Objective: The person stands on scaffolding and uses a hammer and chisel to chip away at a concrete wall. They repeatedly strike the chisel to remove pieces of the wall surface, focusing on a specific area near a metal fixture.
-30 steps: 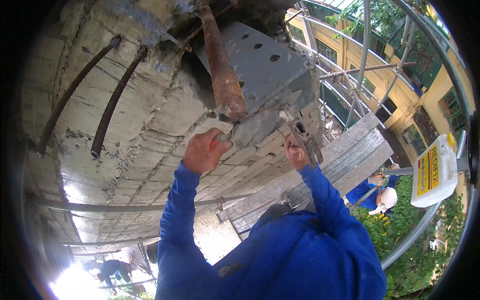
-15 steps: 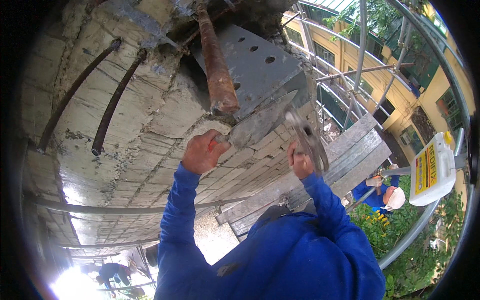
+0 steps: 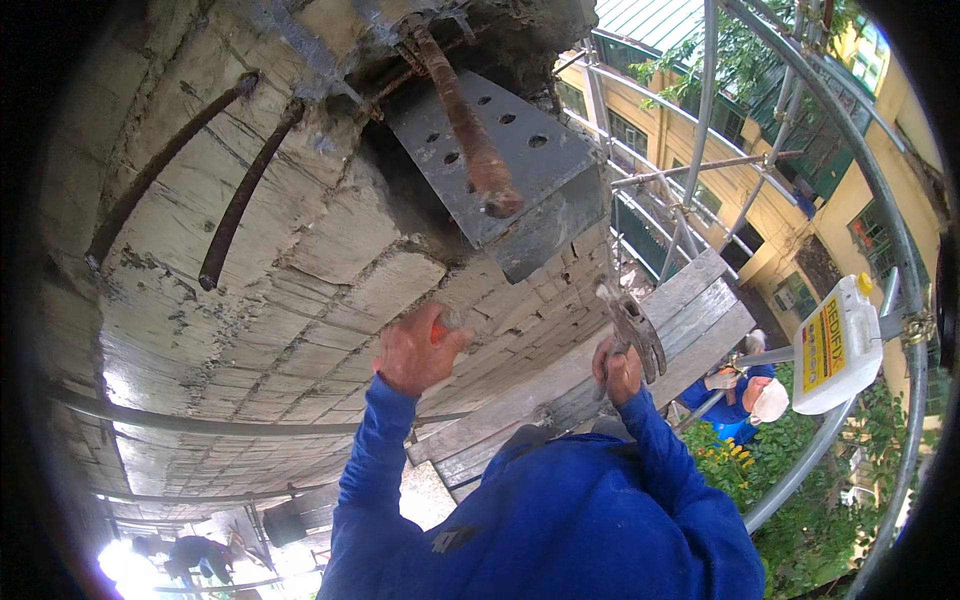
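Note:
My left hand (image 3: 415,352) is closed around the orange handle of a trowel (image 3: 441,327); its blade is hard to make out against the bricks now. My right hand (image 3: 617,368) grips a claw hammer (image 3: 636,335), held head up, apart from the wall. Above and between my hands, a grey metal piece with round holes (image 3: 555,165) sits in a rough recess in the wall. Neither hand touches it. A thick rusty bar (image 3: 462,125) sticks out in front of the metal piece.
Two rusty rods (image 3: 252,190) project from the pale brick wall (image 3: 330,270) on the left. Scaffold planks (image 3: 690,325) lie on the right, beside metal tubes (image 3: 690,180). A white jug (image 3: 838,345) hangs near a tube. Below, a person in a pale cap (image 3: 768,400) works.
My left hand has drawn the trowel down, away from the metal piece's lower edge, where its blade lay. The hammer has come down slightly with my right hand. The view has shifted a little.

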{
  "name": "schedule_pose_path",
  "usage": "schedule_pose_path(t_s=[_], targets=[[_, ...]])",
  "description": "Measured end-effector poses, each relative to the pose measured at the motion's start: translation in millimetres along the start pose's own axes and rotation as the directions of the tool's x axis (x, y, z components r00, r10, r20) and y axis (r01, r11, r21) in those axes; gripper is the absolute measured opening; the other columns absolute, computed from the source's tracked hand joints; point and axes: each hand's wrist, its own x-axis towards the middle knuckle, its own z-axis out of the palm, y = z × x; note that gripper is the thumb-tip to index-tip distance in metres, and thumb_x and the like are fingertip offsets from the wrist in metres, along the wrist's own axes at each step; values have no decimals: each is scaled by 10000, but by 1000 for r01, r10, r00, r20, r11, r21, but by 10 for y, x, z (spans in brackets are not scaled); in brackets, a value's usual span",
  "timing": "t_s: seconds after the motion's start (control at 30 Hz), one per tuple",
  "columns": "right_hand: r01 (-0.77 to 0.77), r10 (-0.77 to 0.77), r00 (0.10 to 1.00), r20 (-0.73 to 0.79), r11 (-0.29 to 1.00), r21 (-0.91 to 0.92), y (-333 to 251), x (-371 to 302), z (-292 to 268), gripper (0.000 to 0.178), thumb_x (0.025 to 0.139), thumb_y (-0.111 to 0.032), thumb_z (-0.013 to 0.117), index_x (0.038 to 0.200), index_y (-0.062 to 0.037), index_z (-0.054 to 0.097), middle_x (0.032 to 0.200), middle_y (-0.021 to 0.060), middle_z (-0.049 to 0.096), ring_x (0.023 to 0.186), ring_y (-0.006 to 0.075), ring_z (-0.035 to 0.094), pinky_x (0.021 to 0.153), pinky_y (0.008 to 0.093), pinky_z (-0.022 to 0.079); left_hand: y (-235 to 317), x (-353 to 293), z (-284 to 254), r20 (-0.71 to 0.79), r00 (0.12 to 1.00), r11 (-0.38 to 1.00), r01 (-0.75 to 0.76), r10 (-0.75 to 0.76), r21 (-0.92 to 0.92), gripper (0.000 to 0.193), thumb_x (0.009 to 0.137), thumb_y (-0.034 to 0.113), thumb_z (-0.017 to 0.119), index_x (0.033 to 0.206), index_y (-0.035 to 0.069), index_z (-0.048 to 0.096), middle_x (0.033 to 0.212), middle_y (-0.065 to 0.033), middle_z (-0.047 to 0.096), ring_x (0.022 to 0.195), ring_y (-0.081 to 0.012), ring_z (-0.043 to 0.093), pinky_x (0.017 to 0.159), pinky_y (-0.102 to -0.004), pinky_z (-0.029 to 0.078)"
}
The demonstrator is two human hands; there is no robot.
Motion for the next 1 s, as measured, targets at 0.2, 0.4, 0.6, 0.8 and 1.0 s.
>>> schedule_pose_path(t_s=[0.2,0.4,0.6,0.8,1.0], targets=[[-239,250,967,-46,956,173,177,-401,-160,704,830,-766,477,748,-67,506,520,23,450,432,129,452,392,269,349,2,-464,238,-172,978,991,-104,116,81,471,668,347,830,994,71,632,785,-82,606,686,-281,619,595,-385,489],[-330,346,936,-61,925,186,270,-349,-178,663,921,-676,415,749,-41,501,521,55,457,421,154,457,395,285,374,13,-665,252,-304,953,1000,18,-15,8,502,653,317,845,1007,65,593,871,-114,619,745,-311,623,641,-393,498],[-344,347,938,11,926,155,300,-336,-102,646,931,-657,415,769,-38,494,525,61,455,419,164,458,404,294,389,119,-848,144,-329,911,968,219,-248,-123,481,690,321,845,990,54,579,767,-120,613,663,-301,630,625,-393,503],[-361,353,928,117,931,59,372,-343,-115,663,896,-703,425,799,-50,479,527,65,447,395,176,438,392,323,401,65,-1124,262,-290,805,817,364,-517,-447,455,781,260,761,1105,18,555,690,-140,635,644,-329,644,626,-385,522],[-396,390,913,121,918,26,391,-331,-50,628,915,-671,430,821,-52,475,580,67,458,419,175,448,392,331,406,91,-1278,382,-101,787,583,358,-609,-729,390,844,188,598,1176,-10,540,854,-153,592,795,-244,581,742,-360,471]])
